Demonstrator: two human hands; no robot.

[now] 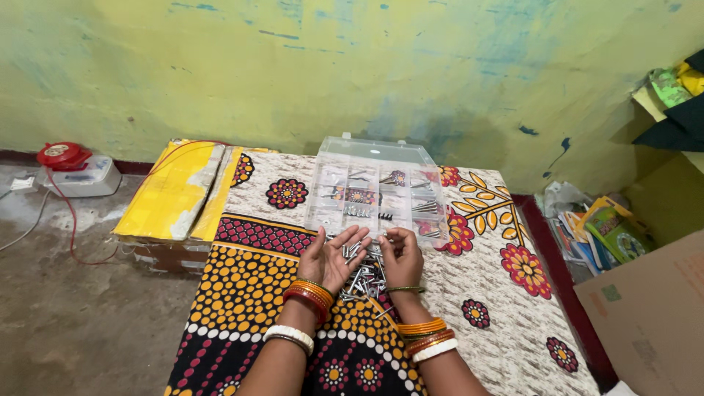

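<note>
Item: my left hand (331, 258), which I am holding palm up with the fingers spread loosely wide, and a few small metal screws are lying across the palm and fingers. Item: my right hand (401, 257), which I am holding just beside the left with the fingers curled narrow toward it; whether the fingertips are pinching a screw I cannot tell. Item: a pile of screws (364, 281), silver and short, lying loose on the cloth directly under and between both hands. Item: a clear plastic organizer box (375, 189), lid standing open toward the wall, sitting just beyond my fingertips; its small compartments are holding a few screws and dark bits, too small to sort by kind. Item: a patterned cloth (257, 286), covering the low surface, with orange dots on black on the near left and red and yellow flowers on a pale ground on the right. Item: bangles, orange, red and white, sitting on both my wrists. Item: a yellow flattened sack (176, 194), lying at the left edge of the cloth. Item: a red cable reel (61, 155), sitting on a white box on the concrete floor, far left. Item: a cardboard sheet (649, 312), leaning at the right, with a heap of books near it.
</note>
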